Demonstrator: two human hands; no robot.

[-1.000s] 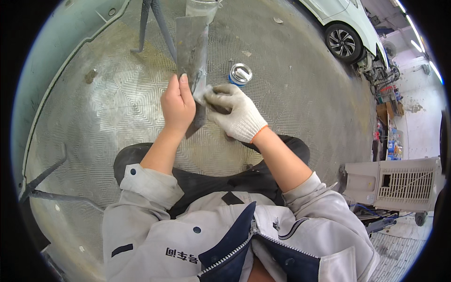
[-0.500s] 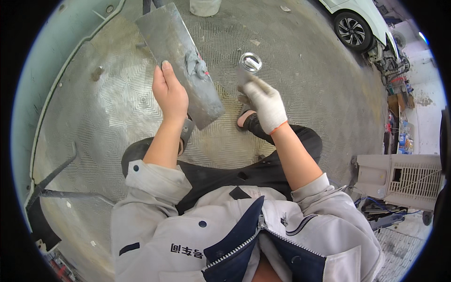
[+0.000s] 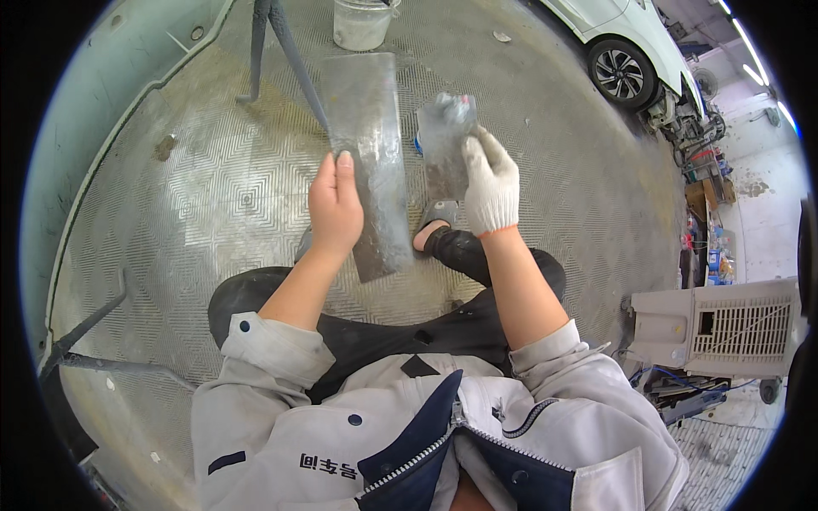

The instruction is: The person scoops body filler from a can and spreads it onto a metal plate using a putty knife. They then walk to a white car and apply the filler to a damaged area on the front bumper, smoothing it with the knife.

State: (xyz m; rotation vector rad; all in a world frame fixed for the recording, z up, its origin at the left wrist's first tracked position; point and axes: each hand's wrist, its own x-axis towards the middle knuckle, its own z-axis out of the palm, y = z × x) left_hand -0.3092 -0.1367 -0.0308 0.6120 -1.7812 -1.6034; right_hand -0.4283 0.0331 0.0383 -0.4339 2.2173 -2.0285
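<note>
Broadly, patterned flooring (image 3: 554, 196) spreads across the frame, with a white car (image 3: 619, 70) at upper right. At centre, the bare left hand (image 3: 335, 204) clasps a long metal plate (image 3: 375, 162) by its left edge, seemingly leaving its face free; the gloved right hand (image 3: 492, 183) grips a smaller blade (image 3: 446, 149) by its right edge, probably to avoid the pale paste (image 3: 453, 106) up top.

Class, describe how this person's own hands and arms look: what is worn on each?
The left hand is bare. The right hand wears an off-white knitted fabric glove with a thin orange edge at the wrist. Both arms have light grey fabric sleeves ending partway along the forearms; the left cuff carries a round, dark blue button.
</note>
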